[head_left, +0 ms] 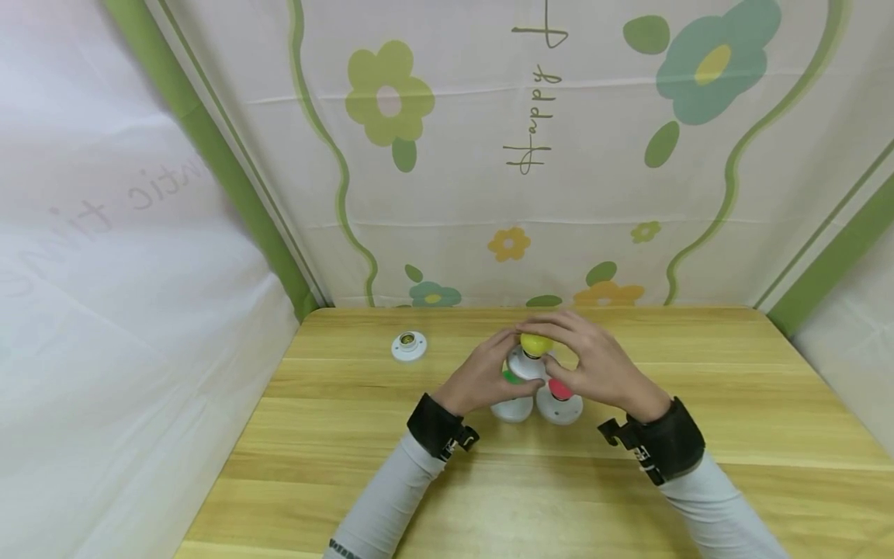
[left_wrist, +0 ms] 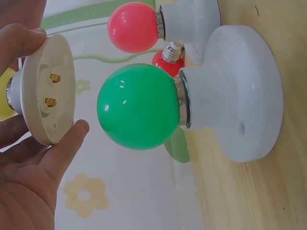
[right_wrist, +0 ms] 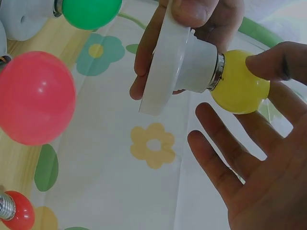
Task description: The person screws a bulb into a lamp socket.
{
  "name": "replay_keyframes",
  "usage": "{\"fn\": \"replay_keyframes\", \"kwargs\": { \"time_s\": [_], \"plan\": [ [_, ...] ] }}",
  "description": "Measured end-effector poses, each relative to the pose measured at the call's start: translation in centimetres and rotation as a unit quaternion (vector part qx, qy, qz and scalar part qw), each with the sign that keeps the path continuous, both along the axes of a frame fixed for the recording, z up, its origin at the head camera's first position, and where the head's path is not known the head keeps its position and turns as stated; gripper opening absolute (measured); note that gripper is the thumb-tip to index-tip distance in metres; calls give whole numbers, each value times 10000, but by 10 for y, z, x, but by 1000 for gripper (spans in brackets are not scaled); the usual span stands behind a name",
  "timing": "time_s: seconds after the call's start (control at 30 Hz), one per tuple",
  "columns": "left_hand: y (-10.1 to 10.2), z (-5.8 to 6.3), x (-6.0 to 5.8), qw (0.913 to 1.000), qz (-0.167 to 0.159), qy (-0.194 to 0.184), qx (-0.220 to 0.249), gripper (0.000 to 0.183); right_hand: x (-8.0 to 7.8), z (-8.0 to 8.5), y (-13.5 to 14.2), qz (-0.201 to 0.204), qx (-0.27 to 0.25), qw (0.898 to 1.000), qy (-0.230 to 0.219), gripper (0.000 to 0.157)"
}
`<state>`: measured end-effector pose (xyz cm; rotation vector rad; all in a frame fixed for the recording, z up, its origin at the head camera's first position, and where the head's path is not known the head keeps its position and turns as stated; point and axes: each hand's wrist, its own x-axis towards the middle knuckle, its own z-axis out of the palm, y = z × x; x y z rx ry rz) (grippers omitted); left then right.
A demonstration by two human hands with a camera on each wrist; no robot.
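Above the table, my left hand (head_left: 482, 376) grips the rim of a white round lamp holder (left_wrist: 62, 81). Brass screws show on the holder's underside in the left wrist view. A yellow bulb (right_wrist: 240, 82) sits in this holder's socket. My right hand (head_left: 599, 363) pinches the bulb between thumb and forefinger, its other fingers spread. Just below, a green bulb (left_wrist: 136, 106) stands in a white holder (left_wrist: 249, 96) on the table. Beside it a pinkish-red bulb (right_wrist: 36, 98) is fitted in another white holder (head_left: 559, 409).
A bare white lamp holder (head_left: 408, 346) lies at the table's back left. A loose red bulb (right_wrist: 23, 211), its metal screw cap showing, lies beyond the fitted bulbs. Printed fabric (head_left: 447, 194) hangs behind the wooden table (head_left: 531, 497) and at both sides.
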<state>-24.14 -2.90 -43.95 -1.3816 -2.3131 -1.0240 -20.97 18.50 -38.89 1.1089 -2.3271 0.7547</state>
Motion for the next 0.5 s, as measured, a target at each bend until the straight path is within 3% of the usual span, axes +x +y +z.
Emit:
{"fn": "replay_keyframes", "kwargs": {
  "time_s": [0.5],
  "plan": [
    [2, 1, 2, 9999, -42, -137, 52, 65, -3, -3, -2, -690, -98, 9965, 470, 51]
  ]
}}
